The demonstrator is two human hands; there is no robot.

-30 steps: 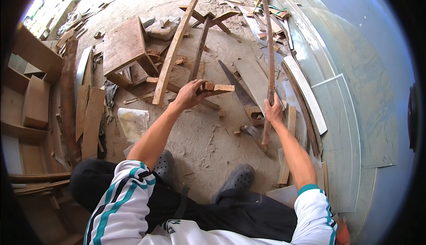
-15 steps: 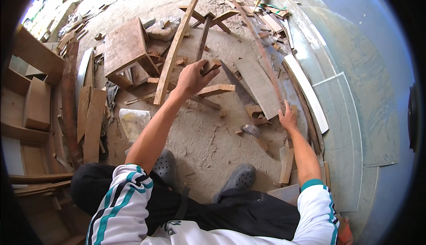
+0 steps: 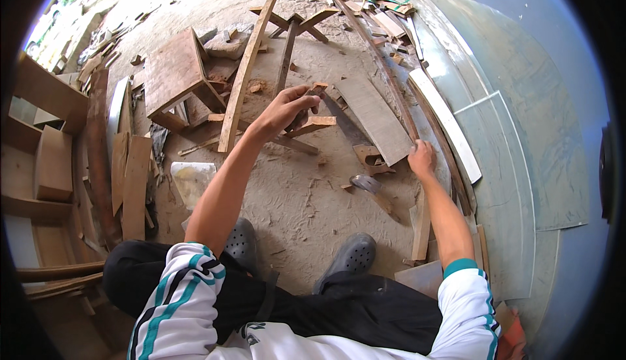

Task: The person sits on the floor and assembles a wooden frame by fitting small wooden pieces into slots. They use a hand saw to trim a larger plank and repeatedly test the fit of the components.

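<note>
My left hand (image 3: 290, 109) is closed round a short wooden block (image 3: 319, 87), whose top end shows above the fingers. It hovers over several wood pieces on the floor. At right, my right hand (image 3: 422, 156) has its fingers curled at the near end of a long thin wooden strip (image 3: 378, 57), which runs away from me. A flat grey-brown board (image 3: 375, 119) lies just left of that hand. Between my hands rests a handsaw (image 3: 370, 157) with a wooden handle, its blade partly behind the block. A hammer (image 3: 368, 184) lies nearer to me.
A long wooden batten (image 3: 248, 73) and a crossed wooden frame (image 3: 293, 24) lie ahead. Left of them stands a wooden box (image 3: 175, 73). Glass sheets (image 3: 502, 164) lean along the right side, beside a white strip (image 3: 447, 125). Wood shelving (image 3: 52, 158) stands at far left.
My left hand has turned the block so its narrow end points up. My right hand has moved slightly up and its fingers have closed at the strip's end.
</note>
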